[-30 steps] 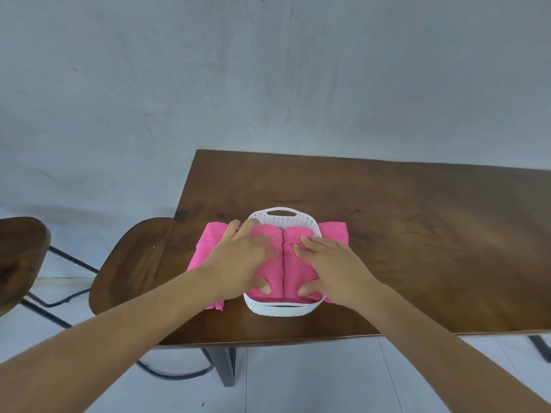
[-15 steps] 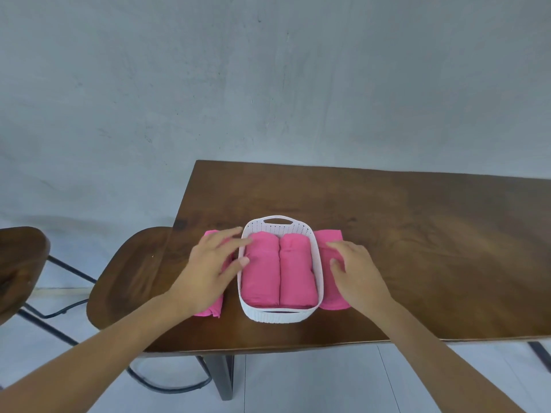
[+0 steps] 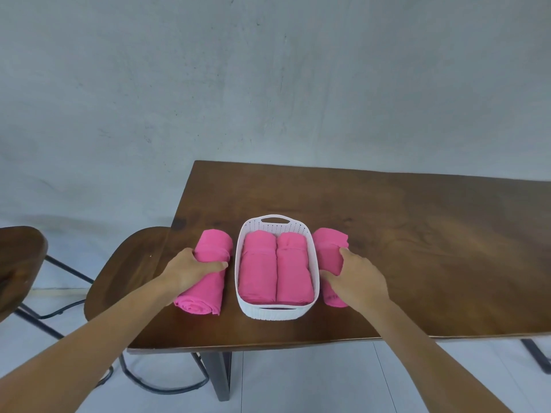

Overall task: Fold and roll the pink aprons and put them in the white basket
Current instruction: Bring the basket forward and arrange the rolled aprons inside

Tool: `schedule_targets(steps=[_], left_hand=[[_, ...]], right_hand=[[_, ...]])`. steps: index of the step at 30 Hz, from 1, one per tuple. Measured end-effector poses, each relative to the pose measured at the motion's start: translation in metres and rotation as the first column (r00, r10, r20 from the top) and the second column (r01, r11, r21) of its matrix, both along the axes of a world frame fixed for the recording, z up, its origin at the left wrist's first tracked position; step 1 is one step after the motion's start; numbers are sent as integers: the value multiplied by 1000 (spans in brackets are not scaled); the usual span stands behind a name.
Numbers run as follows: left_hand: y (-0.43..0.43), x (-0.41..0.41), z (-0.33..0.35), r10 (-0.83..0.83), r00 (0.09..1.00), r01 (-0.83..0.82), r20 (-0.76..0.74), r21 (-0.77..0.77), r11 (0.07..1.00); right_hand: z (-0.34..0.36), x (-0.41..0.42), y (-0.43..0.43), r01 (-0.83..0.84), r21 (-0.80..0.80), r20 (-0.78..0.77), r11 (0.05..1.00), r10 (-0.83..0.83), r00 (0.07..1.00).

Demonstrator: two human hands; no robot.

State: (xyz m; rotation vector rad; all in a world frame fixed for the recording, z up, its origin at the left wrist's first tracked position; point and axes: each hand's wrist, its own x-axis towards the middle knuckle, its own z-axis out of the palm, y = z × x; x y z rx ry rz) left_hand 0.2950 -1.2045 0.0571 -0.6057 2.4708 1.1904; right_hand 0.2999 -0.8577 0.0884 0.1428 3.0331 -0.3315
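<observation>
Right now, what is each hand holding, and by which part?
Left hand grips the left apron roll around its middle; right hand grips the right apron roll around its middle. Both lie beside the white basket.

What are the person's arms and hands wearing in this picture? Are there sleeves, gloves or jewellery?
Nothing worn shows. The left hand and right hand have no gloves, rings, watch or bracelet. The left arm and right arm are uncovered to the frame edge, with no sleeves in view.
</observation>
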Motion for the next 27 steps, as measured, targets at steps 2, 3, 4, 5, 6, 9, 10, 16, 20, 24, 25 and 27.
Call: schedule_targets(steps=[2, 3, 4, 5, 6, 9, 10, 16, 20, 24, 25, 27], left_hand=[[1, 1, 0, 42, 999, -41, -8, 46, 998], [1, 2, 2, 57, 998, -55, -24, 61, 997], [1, 3, 3, 72, 996, -68, -45, 78, 995], [2, 5, 7, 88, 994, -81, -66, 100, 992], [3, 7, 12, 99, 991, -88, -85, 124, 988], [6, 9, 31, 108, 987, -85, -119, 185, 979], [8, 9, 38, 106, 986, -78, -130, 202, 976], [23, 7, 78, 79, 977, -26, -199, 253, 967], [39, 8, 94, 62, 973, 1, -221, 277, 961], [53, 10, 101, 29, 973, 45, -230, 312, 949], [56, 10, 101, 22, 973, 53, -230, 316, 947], [60, 9, 100, 8, 972, 66, -233, 307, 949]], right_hand=[[2, -3, -4, 42, 15, 37, 999, -43, 998], [5, -4, -4, 59, 7, 45, 998, -59, 997], [5, -6, -3, 69, -9, 54, 998, -69, 996], [6, -7, -2, 84, -41, 57, 996, -82, 995], [6, -8, 1, 99, -81, 58, 992, -95, 994], [6, -7, 7, 81, -134, 57, 988, -74, 996], [5, -7, 8, 66, -128, 52, 990, -60, 997], [-8, -7, 8, 85, -100, 17, 991, -83, 996], [-8, -9, 8, 138, -109, 73, 984, -130, 989], [-5, -10, 15, 195, -295, 89, 935, -177, 980], [-3, -9, 16, 211, -373, 85, 904, -194, 977], [3, -4, 16, 236, -508, 76, 829, -230, 970]])
